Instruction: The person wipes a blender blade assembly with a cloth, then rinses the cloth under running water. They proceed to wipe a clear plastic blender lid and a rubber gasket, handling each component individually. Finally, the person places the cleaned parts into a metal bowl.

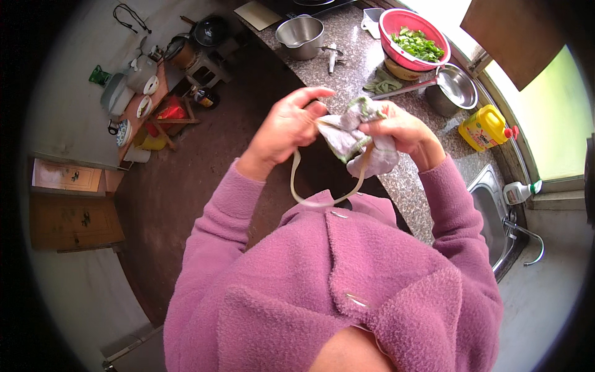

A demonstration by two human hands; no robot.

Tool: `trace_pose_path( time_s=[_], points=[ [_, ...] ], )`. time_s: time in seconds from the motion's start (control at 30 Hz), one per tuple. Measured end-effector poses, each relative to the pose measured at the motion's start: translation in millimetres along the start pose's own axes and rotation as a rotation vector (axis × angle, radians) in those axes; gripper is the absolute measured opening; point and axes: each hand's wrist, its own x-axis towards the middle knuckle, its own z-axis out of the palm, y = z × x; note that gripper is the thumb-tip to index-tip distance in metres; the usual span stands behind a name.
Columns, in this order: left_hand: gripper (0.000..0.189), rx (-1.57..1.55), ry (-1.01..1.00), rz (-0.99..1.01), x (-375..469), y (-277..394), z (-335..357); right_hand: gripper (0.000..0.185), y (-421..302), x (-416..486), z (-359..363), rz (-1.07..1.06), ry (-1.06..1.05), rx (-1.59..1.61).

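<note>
My right hand (402, 128) is closed around a damp-looking white and green cloth (360, 125), which hangs bunched in front of my chest beside the counter. A pale flexible strip or tube (294, 179) loops down between my hands, and its right end meets the cloth. My left hand (290, 125) grips the strip's other end near the cloth's left corner, with the index finger stretched out. Just how the fingers hold it is partly hidden.
On the speckled stone counter (409, 195) are a steel pot (301, 37), a pink basin (388, 35) with chopped greens (418, 44), a long-handled saucepan (448, 100), a green rag (382, 83) and a yellow detergent jug (481, 130). A steel sink (488, 223) lies to the right.
</note>
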Motion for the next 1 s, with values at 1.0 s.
trace_pose_path(
  time_s=[1.0],
  points=[
    [0.033,-0.195,0.218,0.052,-32.8,-16.6,-81.6,0.036,62.1,-63.9,3.0,0.047,0.066,0.136]
  ],
)
